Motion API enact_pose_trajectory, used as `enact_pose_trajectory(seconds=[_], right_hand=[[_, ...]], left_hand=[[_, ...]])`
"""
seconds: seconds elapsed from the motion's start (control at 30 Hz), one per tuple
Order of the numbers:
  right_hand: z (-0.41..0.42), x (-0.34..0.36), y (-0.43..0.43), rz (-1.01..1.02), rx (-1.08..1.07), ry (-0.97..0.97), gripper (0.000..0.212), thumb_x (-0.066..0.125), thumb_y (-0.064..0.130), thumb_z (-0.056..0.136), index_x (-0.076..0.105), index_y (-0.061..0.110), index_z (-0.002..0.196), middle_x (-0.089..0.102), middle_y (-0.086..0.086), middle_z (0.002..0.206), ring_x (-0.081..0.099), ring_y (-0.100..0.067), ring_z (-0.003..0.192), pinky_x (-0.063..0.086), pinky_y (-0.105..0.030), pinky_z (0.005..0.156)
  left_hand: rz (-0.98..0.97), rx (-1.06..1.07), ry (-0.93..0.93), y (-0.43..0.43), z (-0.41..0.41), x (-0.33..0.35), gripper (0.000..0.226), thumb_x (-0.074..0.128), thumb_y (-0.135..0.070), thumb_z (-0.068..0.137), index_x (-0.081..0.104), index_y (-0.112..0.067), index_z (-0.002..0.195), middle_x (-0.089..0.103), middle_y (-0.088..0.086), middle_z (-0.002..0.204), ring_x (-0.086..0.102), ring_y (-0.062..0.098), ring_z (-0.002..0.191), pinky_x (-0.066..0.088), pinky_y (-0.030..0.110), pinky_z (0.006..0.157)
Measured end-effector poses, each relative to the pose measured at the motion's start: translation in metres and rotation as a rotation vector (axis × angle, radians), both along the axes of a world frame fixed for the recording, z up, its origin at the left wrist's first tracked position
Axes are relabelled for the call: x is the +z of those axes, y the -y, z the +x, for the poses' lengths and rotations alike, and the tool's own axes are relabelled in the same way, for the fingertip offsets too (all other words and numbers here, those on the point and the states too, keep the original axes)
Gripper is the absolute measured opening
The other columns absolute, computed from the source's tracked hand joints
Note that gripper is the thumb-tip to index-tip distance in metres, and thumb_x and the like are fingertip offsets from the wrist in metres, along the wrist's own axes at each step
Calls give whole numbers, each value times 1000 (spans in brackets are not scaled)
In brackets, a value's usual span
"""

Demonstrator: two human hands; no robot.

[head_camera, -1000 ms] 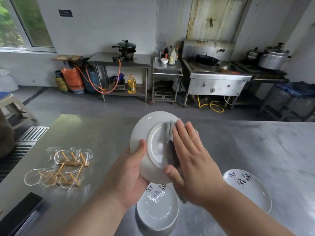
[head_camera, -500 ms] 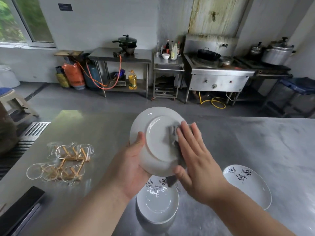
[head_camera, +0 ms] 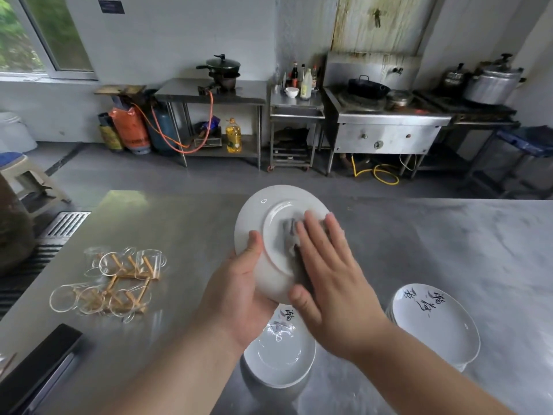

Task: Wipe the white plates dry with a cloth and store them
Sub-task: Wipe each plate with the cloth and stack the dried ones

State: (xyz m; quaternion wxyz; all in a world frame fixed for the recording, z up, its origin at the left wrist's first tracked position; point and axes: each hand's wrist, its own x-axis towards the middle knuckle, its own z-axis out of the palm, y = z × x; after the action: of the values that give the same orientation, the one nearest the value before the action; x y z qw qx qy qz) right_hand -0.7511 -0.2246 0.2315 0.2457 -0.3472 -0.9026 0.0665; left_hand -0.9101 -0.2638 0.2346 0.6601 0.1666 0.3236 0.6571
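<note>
Steel counter [head_camera: 419,235]: left hand [head_camera: 239,295] clamps the plate [head_camera: 257,211] at its 7 o'clock rim, underside up, so the right hand [head_camera: 335,280], fingers flat and together, can press the cloth [head_camera: 288,232] across it; stack [head_camera: 281,360] at 6 o'clock, pile [head_camera: 434,330] at 4 o'clock.

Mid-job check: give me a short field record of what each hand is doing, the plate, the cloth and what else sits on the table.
left hand: grips the round white plate by its rim, underside towards the camera
right hand: flat, fingers straight, pressing the grey cloth onto that underside
on steel table: white plate with black writing below the hands; second such plate to the right
also: clear glass cups on a wooden rack, left
</note>
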Motion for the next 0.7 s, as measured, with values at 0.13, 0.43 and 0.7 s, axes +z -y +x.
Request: enact_pose_trajectory(seconds=[0.13, 0.43, 0.7], right_hand=[[-14, -3, 8, 55, 66, -14, 95, 16, 74, 99, 21, 5, 164, 10, -12, 174, -4, -38, 161, 18, -59, 126], [-10, 17, -31, 68, 48, 44, 96, 12, 77, 97, 21, 9, 165, 8, -10, 174, -7, -35, 161, 18, -56, 127], [-11, 33, -57, 101, 75, -124, 86, 15, 68, 103, 38, 8, 159, 34, -11, 167, 20, -33, 159, 22, -51, 127]], left_hand=[[-5, 7, -2, -7, -1, 11, 65, 50, -48, 100, 58, -1, 145, 64, 24, 140, 66, 36, 127, 58, 46, 100], [68, -36, -119, 0, -4, -11, 47, 49, -38, 107, 59, -13, 147, 60, 20, 147, 58, 37, 137, 47, 53, 113], [141, -78, -203, -10, -12, 3, 43, 54, -32, 102, 67, -11, 138, 64, 23, 141, 62, 38, 131, 54, 50, 106]])
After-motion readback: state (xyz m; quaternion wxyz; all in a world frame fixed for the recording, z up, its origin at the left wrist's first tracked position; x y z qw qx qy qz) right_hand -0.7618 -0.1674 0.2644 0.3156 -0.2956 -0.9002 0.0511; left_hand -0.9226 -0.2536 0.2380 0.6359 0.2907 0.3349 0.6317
